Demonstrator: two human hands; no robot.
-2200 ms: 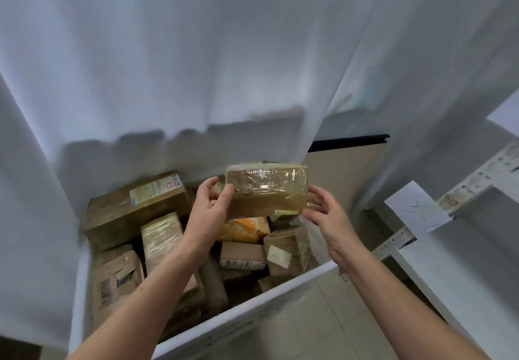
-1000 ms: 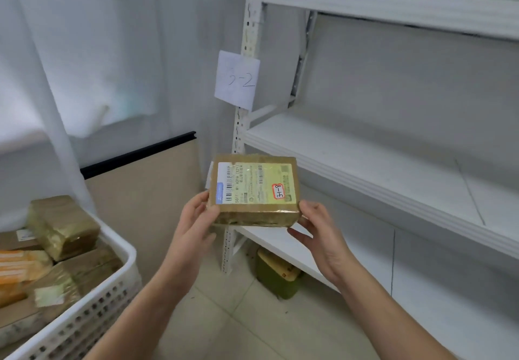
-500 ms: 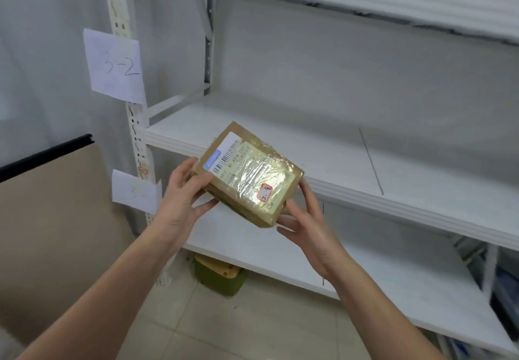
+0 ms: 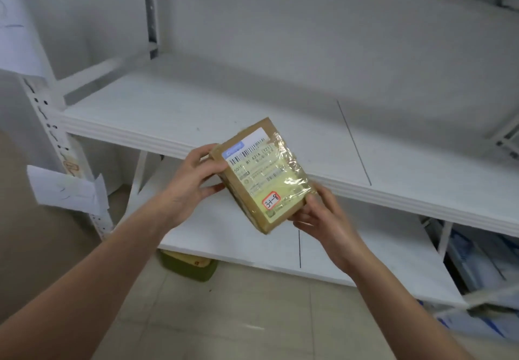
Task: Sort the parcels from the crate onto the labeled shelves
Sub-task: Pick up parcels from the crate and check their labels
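Two hands hold one parcel (image 4: 261,174) between them, in the air in front of the white shelving, and it is tilted so its labelled face looks up at you. Your left hand (image 4: 193,174) grips the far left corner, with the fingers curled over the edge and the thumb against the side. Your right hand (image 4: 323,219) pinches the near right corner, thumb on top and fingers underneath.

The parcel is a brown carton wrapped in glossy clear tape. Its shipping label (image 4: 258,163) carries a barcode and a blue strip. Near your right thumb a red-bordered sticker (image 4: 271,200) reads "3-1-8" in handwriting.

From this view the parcel overlaps the front lip of the middle shelf (image 4: 196,112) and sits above the lower shelf (image 4: 224,236). It seems to touch neither.

At the left, a perforated upright post (image 4: 56,135) bears a paper tag (image 4: 67,191) whose writing is too faint to read. A green box (image 4: 188,267) sits on the tiled floor (image 4: 224,317), partly under the lower shelf. Low on the right are blurred blue and white items (image 4: 477,261) that you cannot make out.
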